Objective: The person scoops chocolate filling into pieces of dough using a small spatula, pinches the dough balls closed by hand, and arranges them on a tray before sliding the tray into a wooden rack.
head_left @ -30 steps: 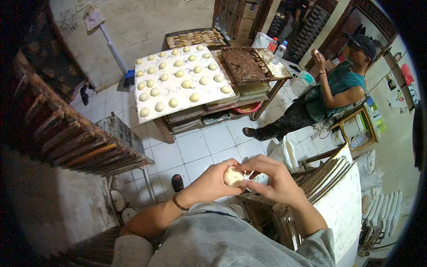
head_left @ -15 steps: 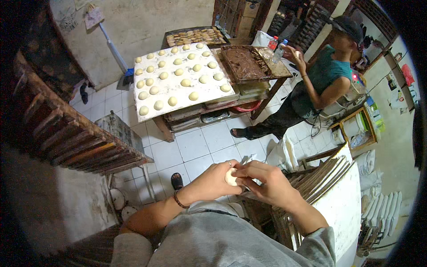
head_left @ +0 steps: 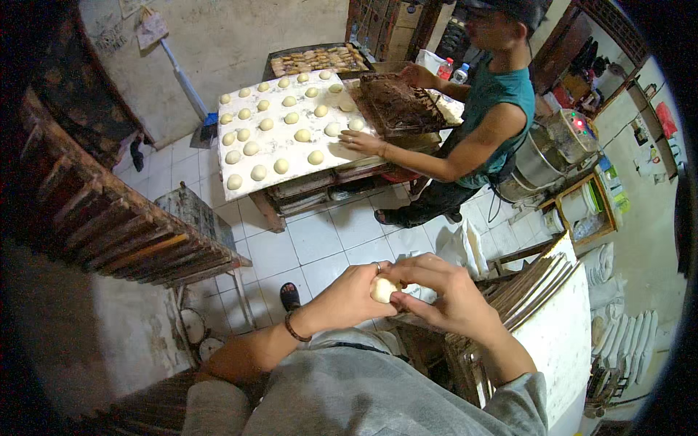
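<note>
In front of my body, my left hand [head_left: 350, 294] cups a small pale dough ball [head_left: 382, 290]. My right hand [head_left: 443, 294] has its thumb and fingers curled around the ball's other side, with the thumb against it. Several round dough balls [head_left: 281, 166] lie in rows on a white floured board [head_left: 207, 163] on the table beyond my hands. A co-worker's hand [head_left: 361, 142] rests at the right edge of that board, next to the dough balls there.
A co-worker [head_left: 502, 109] leans over the table, one hand at the tray of brown filling [head_left: 392, 102]. A tray of baked pieces [head_left: 316, 59] stands behind. A wooden rack [head_left: 131, 211] is at left. Stacked boards [head_left: 545, 320] stand close by my right arm.
The co-worker has stepped left to the table and reaches onto the board and the filling tray. My right fingers have spread a little, showing more of the dough ball.
</note>
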Demonstrator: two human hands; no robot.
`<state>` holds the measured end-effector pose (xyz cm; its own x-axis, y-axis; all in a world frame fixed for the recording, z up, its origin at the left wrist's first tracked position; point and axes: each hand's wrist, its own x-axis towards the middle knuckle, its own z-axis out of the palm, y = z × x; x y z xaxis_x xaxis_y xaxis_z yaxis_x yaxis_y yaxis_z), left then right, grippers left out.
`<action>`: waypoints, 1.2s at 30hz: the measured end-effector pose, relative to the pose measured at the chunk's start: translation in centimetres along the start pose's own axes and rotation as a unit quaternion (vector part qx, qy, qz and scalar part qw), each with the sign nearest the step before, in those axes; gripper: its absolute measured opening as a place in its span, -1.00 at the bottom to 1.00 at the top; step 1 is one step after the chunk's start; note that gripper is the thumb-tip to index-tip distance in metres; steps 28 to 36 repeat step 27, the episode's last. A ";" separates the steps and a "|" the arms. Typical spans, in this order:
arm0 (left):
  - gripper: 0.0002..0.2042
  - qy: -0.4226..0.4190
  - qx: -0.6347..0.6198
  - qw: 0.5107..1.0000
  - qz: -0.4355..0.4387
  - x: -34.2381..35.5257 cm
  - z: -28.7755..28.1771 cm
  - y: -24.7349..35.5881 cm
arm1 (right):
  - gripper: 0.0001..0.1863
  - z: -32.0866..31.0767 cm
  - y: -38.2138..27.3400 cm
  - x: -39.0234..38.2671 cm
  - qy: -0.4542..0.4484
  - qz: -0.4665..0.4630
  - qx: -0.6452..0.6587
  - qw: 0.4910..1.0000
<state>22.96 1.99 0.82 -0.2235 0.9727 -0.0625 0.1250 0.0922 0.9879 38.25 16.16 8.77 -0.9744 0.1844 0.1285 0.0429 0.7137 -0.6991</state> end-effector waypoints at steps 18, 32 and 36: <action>-0.53 -0.377 -0.122 0.914 -0.089 0.6 -2.2 0.7 | -0.73 0.8 0.5 -0.7 -0.089 -0.063 0.080 0.991; -0.70 0.036 -0.083 0.986 0.140 -1.1 -0.1 0.5 | -0.47 3.1 4.0 -3.7 0.108 0.133 0.283 0.944; -0.70 0.036 -0.083 0.986 0.140 -1.1 -0.1 0.5 | -0.47 3.1 4.0 -3.7 0.108 0.133 0.283 0.944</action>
